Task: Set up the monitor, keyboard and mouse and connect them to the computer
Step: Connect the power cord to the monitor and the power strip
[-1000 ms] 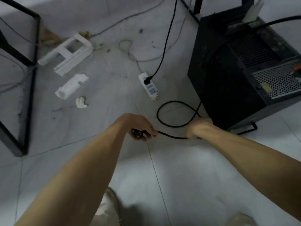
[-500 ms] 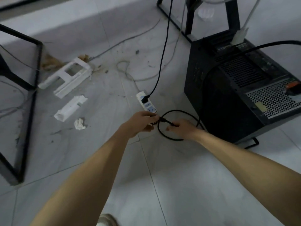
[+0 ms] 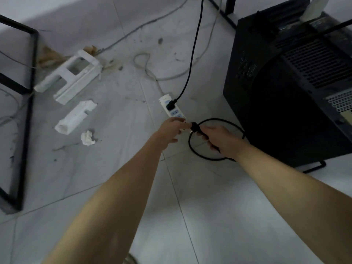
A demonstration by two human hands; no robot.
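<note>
**Plug at the strip, not yet in**

Right hand (image 3: 219, 141): closed on a black plug (image 3: 194, 127) and the first run of its cable (image 3: 207, 158); plug head points toward the near end of the power strip (image 3: 172, 109). Grip sits just behind the head, likely so the pins can be steered and pushed.

Left hand (image 3: 171, 131): fingers curled over the strip's near end, touching it; whether it pinches the strip or only presses it down, cannot tell. Probably bracing it so it does not skid on the floor (image 3: 219, 216) under the push.

Plug just beside the strip's near end; no sign it is seated. Whether pins have met a socket is hidden by the fingers.

Cable lies in a slack loop on the floor behind the right hand, running toward the computer (image 3: 285, 92), which stands just right of the loop. Slack looks ample.

Strip's far socket already holds another black plug (image 3: 170, 105); its lead runs up out of view. Free sockets lie between that plug and the left hand.

Around: white foam pieces (image 3: 74, 82) and a crumpled scrap (image 3: 88, 138) to the left, well apart; black frame (image 3: 28, 111) at the left edge; grey leads across the floor. Nothing blocks the plug but the left fingers themselves. Monitor, keyboard, mouse not in view.
</note>
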